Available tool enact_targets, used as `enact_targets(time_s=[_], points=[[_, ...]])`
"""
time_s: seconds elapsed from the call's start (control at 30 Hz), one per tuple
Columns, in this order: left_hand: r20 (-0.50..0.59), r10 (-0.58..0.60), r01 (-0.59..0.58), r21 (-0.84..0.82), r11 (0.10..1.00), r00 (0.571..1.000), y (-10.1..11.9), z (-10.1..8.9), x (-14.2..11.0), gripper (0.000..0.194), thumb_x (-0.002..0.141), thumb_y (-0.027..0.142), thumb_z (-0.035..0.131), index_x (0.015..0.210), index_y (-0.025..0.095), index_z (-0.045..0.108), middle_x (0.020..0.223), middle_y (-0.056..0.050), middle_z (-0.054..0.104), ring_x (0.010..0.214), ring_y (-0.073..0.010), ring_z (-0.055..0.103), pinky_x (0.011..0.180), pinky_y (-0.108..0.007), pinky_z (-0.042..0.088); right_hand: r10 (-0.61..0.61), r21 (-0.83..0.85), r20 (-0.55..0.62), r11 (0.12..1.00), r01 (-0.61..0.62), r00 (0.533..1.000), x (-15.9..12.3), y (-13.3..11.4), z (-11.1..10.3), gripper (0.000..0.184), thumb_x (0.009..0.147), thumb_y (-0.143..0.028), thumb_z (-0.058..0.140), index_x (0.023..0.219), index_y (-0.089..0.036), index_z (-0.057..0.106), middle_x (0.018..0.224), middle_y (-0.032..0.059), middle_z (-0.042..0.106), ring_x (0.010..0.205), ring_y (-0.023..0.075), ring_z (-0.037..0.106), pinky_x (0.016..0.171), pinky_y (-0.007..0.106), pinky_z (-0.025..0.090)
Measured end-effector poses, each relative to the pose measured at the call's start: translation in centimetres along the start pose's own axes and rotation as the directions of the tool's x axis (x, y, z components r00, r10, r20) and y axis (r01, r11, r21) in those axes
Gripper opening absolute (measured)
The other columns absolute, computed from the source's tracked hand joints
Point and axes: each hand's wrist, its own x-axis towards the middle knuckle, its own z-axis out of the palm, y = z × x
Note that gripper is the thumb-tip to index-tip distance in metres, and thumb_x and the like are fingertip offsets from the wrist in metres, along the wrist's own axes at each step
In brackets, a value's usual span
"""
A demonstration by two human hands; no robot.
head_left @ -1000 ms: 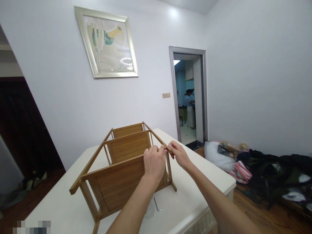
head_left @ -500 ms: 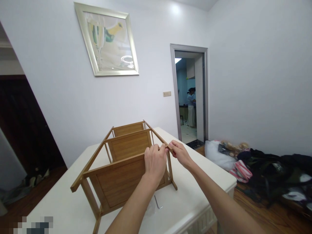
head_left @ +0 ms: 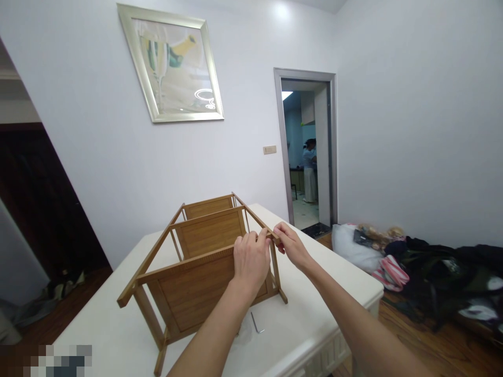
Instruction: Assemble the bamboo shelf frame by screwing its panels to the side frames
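Note:
A brown wooden shelf rack [head_left: 196, 298] with three panels lies on its side on a white table [head_left: 314, 293]. My left hand [head_left: 251, 254] is closed over the top edge of the nearest panel, near its right corner. Pinched at the end of the upper right rail is my right hand [head_left: 290, 243], its fingertips beside those of my left. Whether a small part sits between the fingers at that joint is hidden. An L-shaped hex key [head_left: 257, 324] lies on the table below, beside a clear plastic bag [head_left: 244, 333] partly covered by my left forearm.
Clothes and bags [head_left: 444, 283] are heaped on the floor at the right, with a white sack [head_left: 351, 248] beside them. A doorway [head_left: 334, 157] behind the table shows a person [head_left: 309, 170] standing in another room. A framed picture [head_left: 176, 68] hangs on the wall.
Both hands keep their hold on the rack's right corner with hardly any movement. The view has shifted slightly. The person in the far room has turned a little.

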Motion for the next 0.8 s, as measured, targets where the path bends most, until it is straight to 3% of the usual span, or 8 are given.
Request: enact_targets(time_s=[0.23, 0.47, 0.8], points=[[0.029, 0.052, -0.053, 0.029, 0.998, 0.998, -1.0, -1.1, -0.4, 0.024, 0.095, 0.025, 0.045, 0.11, 0.02, 0.063, 0.095, -0.006, 0.066, 0.09, -0.0214, 0.058, 0.079, -0.034, 0.037, -0.006, 0.02, -0.005, 1.0, 0.006, 1.0, 0.0, 0.0, -0.2, 0.022, 0.084, -0.041, 0.054, 0.074, -0.022, 0.047, 0.053, -0.0074, 0.042, 0.046, 0.0102, 0.039, 0.045, 0.024, 0.03], [0.115, -0.011, 0.008, 0.032, 0.999, 0.993, -1.4, -1.7, -0.1, 0.026, 0.097, 0.029, 0.042, 0.108, 0.023, 0.065, 0.086, -0.005, 0.067, 0.084, -0.0202, 0.06, 0.077, -0.034, 0.034, -0.011, 0.035, -0.031, 0.999, 0.012, 0.999, 0.0, 0.3, -0.2, 0.023, 0.083, -0.042, 0.055, 0.073, -0.022, 0.047, 0.053, -0.0074, 0.042, 0.046, 0.0098, 0.038, 0.045, 0.024, 0.029], [0.148, -0.016, 0.01, 0.038, 0.999, 0.989, -1.3, -2.1, 0.2, 0.025, 0.097, 0.029, 0.041, 0.1, 0.025, 0.066, 0.083, -0.003, 0.066, 0.083, -0.0194, 0.06, 0.074, -0.034, 0.032, -0.011, 0.088, -0.023, 0.996, 0.013, 1.0, 0.0, 0.5, -0.1, 0.025, 0.082, -0.043, 0.057, 0.072, -0.022, 0.047, 0.055, -0.0071, 0.041, 0.047, 0.0097, 0.037, 0.044, 0.023, 0.029]])
